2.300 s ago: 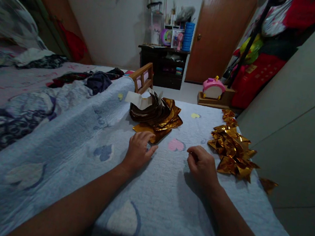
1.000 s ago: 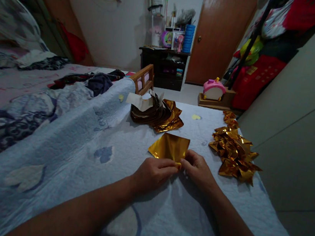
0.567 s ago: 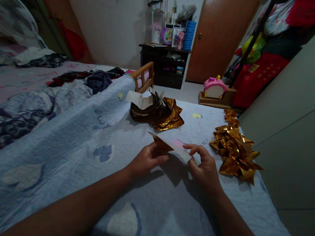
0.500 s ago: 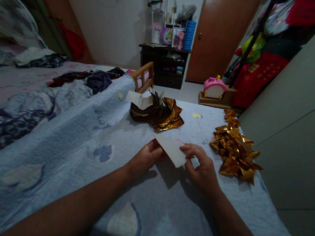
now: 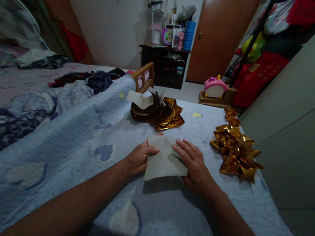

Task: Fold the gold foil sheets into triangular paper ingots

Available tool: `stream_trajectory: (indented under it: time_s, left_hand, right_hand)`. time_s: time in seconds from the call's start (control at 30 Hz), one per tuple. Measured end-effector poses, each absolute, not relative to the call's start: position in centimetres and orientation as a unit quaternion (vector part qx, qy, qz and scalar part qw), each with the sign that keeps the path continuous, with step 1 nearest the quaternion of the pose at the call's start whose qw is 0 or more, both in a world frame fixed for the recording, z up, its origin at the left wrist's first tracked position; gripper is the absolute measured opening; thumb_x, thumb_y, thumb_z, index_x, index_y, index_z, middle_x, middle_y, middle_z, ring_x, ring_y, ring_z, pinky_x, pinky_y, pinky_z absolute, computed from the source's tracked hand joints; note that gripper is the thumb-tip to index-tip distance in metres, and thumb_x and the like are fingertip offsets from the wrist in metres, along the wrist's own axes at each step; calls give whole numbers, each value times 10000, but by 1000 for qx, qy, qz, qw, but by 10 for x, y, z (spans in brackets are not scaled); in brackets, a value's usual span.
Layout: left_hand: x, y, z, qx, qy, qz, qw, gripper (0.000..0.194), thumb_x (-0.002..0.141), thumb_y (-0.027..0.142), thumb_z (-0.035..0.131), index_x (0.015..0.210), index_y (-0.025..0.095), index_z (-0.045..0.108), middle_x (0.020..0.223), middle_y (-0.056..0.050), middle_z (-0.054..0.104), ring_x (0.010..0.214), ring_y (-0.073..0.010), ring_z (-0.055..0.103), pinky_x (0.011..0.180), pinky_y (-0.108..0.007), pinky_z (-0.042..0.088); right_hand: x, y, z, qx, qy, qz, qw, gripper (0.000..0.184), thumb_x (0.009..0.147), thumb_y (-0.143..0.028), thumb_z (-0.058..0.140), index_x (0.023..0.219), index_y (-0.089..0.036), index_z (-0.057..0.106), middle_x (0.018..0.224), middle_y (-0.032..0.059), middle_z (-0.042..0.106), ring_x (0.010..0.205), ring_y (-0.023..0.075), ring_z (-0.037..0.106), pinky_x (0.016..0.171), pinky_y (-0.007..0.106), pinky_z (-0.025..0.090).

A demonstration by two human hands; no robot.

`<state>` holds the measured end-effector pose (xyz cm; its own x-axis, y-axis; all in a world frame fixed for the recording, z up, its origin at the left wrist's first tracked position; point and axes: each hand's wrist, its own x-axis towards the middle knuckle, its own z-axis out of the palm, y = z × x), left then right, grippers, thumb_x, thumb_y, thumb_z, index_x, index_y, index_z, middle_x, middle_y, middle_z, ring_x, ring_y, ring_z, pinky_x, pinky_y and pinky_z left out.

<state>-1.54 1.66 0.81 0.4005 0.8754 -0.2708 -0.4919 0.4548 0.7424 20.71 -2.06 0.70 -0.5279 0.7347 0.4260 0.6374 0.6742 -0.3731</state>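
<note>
A pale sheet of paper (image 5: 163,161) is held tilted above the bed, its plain side facing me. My left hand (image 5: 139,156) grips its left edge, thumb on top and fingers mostly hidden behind. At the right edge, the fingers of my right hand (image 5: 193,163) lie over the paper, and the thumb is out of sight underneath. Beyond my hands, a fanned stack of gold foil papers (image 5: 158,112) has pale backs showing on its left part. To the right lies a pile of folded gold foil pieces (image 5: 236,151) with pointed corners.
A light blue quilted cover (image 5: 78,192) with leaf shapes lies under everything. Crumpled bedding (image 5: 37,106) is heaped at the left. A small wooden rail (image 5: 144,77) stands behind the stack, and a pale cabinet panel (image 5: 298,125) rises along the right side.
The paper, angled with a corner toward me before, is now opened out flatter and squarer. My left hand has shifted slightly left, while the right fingers have spread over the paper's edge.
</note>
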Motion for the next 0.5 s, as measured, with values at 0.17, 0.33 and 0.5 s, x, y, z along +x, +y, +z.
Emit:
stream_trajectory:
  time_s: [0.17, 0.33, 0.5]
  left_hand:
    - [-16, 15, 6, 327, 317, 418, 786, 777, 672, 116, 716, 1399, 240, 471, 1208, -84, 701, 911, -246, 729, 852, -413, 591]
    - [-14, 15, -1, 402, 399, 416, 712, 839, 694, 181, 717, 1445, 242, 347, 1234, -103, 661, 947, -244, 706, 815, -376, 584]
    - [-20, 15, -7, 591, 498, 446, 451, 814, 711, 162, 674, 1465, 210, 370, 1543, -156, 411, 1458, -294, 369, 1189, -477, 325]
  right_hand:
    - [209, -23, 14, -387, -886, 121, 226, 788, 766, -118, 608, 1518, -270, 426, 1623, 110, 360, 1526, 323, 221, 1180, 564, 204]
    - [208, -25, 12, -395, -887, 178, 161, 768, 738, -24, 542, 1454, -300, 529, 1582, 89, 437, 1494, 311, 311, 1158, 587, 246]
    - [208, -27, 9, -416, -878, 211, 109, 745, 755, 7, 489, 1424, -308, 568, 1561, 82, 467, 1474, 318, 353, 1139, 627, 275]
